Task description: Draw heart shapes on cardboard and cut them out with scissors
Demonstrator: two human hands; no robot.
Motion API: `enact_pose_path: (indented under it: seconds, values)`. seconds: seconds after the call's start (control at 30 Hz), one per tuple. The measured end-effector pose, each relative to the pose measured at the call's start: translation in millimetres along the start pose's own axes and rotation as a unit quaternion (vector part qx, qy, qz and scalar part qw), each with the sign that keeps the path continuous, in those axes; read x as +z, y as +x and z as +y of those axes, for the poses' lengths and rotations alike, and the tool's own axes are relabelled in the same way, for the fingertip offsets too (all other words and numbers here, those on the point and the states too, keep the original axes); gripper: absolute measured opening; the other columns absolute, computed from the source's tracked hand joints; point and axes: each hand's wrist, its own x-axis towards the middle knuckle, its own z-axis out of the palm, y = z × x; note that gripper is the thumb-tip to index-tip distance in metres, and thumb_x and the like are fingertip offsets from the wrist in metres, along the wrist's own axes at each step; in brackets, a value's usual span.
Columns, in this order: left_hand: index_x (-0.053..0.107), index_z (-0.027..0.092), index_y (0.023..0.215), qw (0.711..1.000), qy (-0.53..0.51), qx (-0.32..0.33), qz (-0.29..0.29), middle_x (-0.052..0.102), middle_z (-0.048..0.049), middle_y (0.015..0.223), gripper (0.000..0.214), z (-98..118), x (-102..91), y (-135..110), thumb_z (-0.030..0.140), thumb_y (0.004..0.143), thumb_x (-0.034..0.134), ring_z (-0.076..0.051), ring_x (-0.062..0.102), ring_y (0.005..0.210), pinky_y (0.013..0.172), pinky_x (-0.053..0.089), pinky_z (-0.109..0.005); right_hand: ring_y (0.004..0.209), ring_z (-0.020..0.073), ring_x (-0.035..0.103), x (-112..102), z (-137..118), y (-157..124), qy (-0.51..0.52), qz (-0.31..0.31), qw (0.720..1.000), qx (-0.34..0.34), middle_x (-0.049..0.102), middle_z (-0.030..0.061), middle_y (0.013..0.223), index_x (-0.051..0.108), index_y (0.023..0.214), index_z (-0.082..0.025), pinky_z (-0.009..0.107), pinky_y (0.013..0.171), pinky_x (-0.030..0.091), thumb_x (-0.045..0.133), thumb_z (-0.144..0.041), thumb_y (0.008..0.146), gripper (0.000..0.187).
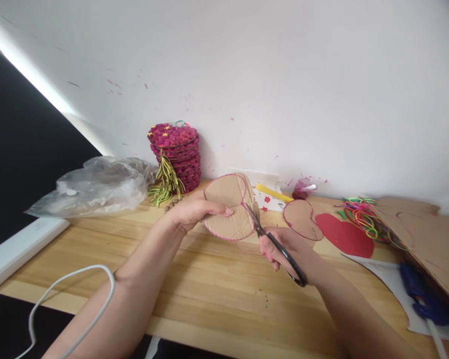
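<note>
My left hand [190,212] grips a brown cardboard piece [230,205] with a pink outline drawn on it, held tilted above the wooden table [194,279]. In my right hand [289,252] are black-handled scissors [275,243], fingers through the loops. The blades meet the right edge of the cardboard along the pink line. A cut-out cardboard shape [302,218] lies flat just right of the scissors, beside a red heart-like cut-out [344,235].
A stack of pink decorated discs [176,154] with yellow-green tassels stands by the wall. A crumpled plastic bag [93,185] lies at left, a white cable [71,294] crosses near me. Coloured rubber bands [362,215], a large cardboard sheet [430,239] and a blue glue gun [426,296] sit right.
</note>
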Motion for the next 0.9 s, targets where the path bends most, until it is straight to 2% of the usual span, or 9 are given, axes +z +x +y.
enact_pose_path:
  seconds: [0.2, 0.5, 0.7, 0.9]
  values:
    - [0.076, 0.020, 0.126, 1.000, 0.006, 0.003, -0.001, 0.081, -0.0088, 0.112, 0.070, 0.5, -2.0, -1.3, 0.029, 0.059, 0.094, -0.028, 0.076, 0.097, 0.081, 0.062, -0.033, 0.048, 0.0114, 0.046, 1.0, -7.0, 0.6, 0.075, -0.019, 0.996, 0.035, 0.045, -0.0058, 0.056, 0.050, 0.071, -0.021, 0.023, 0.046, 0.040, 0.069, -0.067, 0.087, 0.052]
    - [0.076, 0.018, 0.126, 1.000, 0.009, 0.005, -0.009, 0.081, -0.0089, 0.109, 0.070, 2.7, -1.9, -2.2, 0.029, 0.059, 0.095, -0.029, 0.076, 0.098, 0.085, 0.061, -0.035, 0.047, 0.0107, 0.046, 3.0, -10.5, -2.8, 0.082, -0.012, 0.995, 0.058, 0.041, -0.0063, 0.055, 0.048, 0.068, -0.022, 0.022, 0.043, 0.040, 0.071, -0.064, 0.086, 0.051]
    - [0.076, 0.021, 0.126, 1.000, 0.001, 0.004, -0.019, 0.080, -0.0088, 0.118, 0.067, 0.8, -3.6, -1.8, 0.027, 0.061, 0.094, -0.028, 0.076, 0.101, 0.084, 0.062, -0.033, 0.046, 0.0102, 0.044, 4.4, -13.9, -3.5, 0.083, -0.012, 0.995, 0.059, 0.037, -0.0071, 0.055, 0.044, 0.068, -0.022, 0.022, 0.042, 0.040, 0.071, -0.063, 0.086, 0.052]
    - [0.077, 0.019, 0.124, 1.000, 0.002, -0.001, -0.012, 0.081, -0.0095, 0.112, 0.068, 2.7, -4.5, -2.7, 0.027, 0.059, 0.094, -0.027, 0.077, 0.095, 0.080, 0.062, -0.032, 0.047, 0.0105, 0.042, 7.0, -13.4, -2.5, 0.094, -0.011, 0.994, 0.056, 0.035, -0.0077, 0.059, 0.045, 0.071, -0.023, 0.023, 0.041, 0.041, 0.076, -0.060, 0.083, 0.050]
